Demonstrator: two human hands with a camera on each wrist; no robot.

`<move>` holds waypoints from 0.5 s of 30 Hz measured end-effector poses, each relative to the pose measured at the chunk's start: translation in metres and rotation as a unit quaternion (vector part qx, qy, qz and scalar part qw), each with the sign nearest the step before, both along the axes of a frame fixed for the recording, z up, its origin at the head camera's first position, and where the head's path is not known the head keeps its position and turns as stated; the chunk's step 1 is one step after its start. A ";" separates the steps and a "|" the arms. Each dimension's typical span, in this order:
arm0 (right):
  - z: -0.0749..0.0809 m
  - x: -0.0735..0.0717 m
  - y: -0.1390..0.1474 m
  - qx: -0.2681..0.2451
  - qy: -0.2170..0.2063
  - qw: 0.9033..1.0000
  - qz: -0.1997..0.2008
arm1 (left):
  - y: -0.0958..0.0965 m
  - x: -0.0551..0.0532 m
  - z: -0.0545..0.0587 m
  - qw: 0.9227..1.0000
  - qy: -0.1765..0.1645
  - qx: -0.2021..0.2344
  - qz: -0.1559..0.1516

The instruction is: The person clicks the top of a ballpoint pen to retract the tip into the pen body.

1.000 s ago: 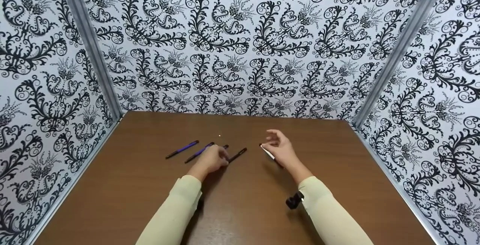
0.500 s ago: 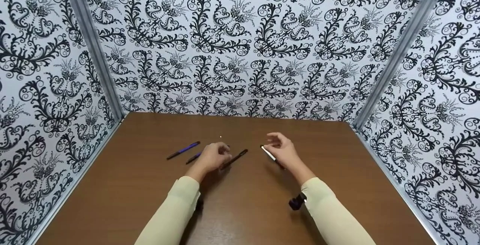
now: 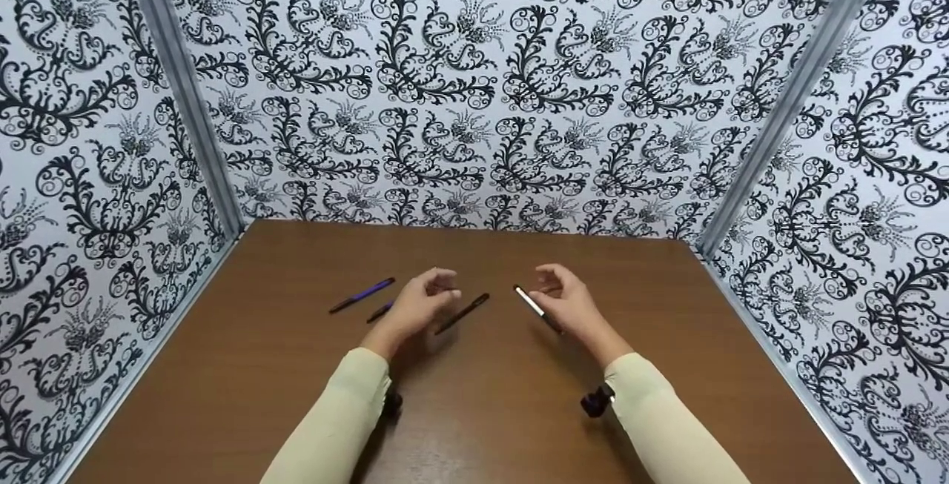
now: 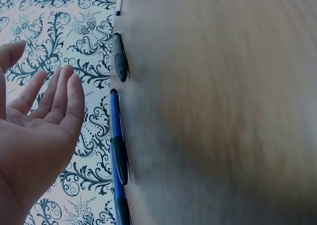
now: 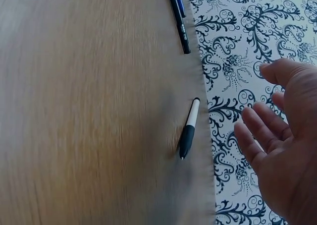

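My left hand (image 3: 415, 310) hovers above the wooden table with fingers loosely spread, holding nothing. It covers part of a blue pen (image 3: 380, 312); a second blue pen (image 3: 362, 296) lies farther left. Just right of that hand is a black pen (image 3: 463, 313), lying at a slant. A white pen with a dark grip (image 5: 192, 126) rests on the table beside my right hand (image 3: 572, 302). In the right wrist view, the right hand (image 5: 285, 140) is relaxed and apart from the pen. The left wrist view shows the left hand (image 4: 42, 131) raised clear of the pens.
The brown tabletop (image 3: 474, 410) is bounded by a patterned back wall (image 3: 460, 98) and side walls, with metal posts (image 3: 182, 91) at the corners. A small dark wrist camera (image 3: 595, 401) sits at the right sleeve.
My left hand has lifted off the black pen and drawn back slightly, its fingers spreading. The right hand has come away from the white pen, shifting a little right. The pens now lie still.
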State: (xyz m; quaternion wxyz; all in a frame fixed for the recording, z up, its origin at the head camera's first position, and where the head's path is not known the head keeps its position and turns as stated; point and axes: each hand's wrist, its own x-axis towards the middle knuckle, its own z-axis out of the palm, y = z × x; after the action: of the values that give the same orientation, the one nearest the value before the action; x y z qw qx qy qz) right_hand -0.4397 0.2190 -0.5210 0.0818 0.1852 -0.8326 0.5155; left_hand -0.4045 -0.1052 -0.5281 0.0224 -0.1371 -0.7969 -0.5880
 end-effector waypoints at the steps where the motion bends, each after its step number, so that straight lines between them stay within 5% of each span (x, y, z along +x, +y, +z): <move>1: 0.000 0.000 0.001 0.001 -0.002 1.000 -0.001 | -0.001 0.000 0.000 1.000 0.003 0.005 -0.005; 15: -0.004 -0.001 0.007 -0.014 0.011 1.000 -0.006 | -0.012 0.003 0.000 0.998 -0.001 0.039 -0.057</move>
State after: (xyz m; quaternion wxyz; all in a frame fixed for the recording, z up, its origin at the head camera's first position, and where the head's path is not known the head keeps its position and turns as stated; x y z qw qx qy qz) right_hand -0.4404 0.2262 -0.5247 0.0961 0.1846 -0.8256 0.5244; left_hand -0.4017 -0.1173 -0.5282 -0.0071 -0.1806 -0.7644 -0.6189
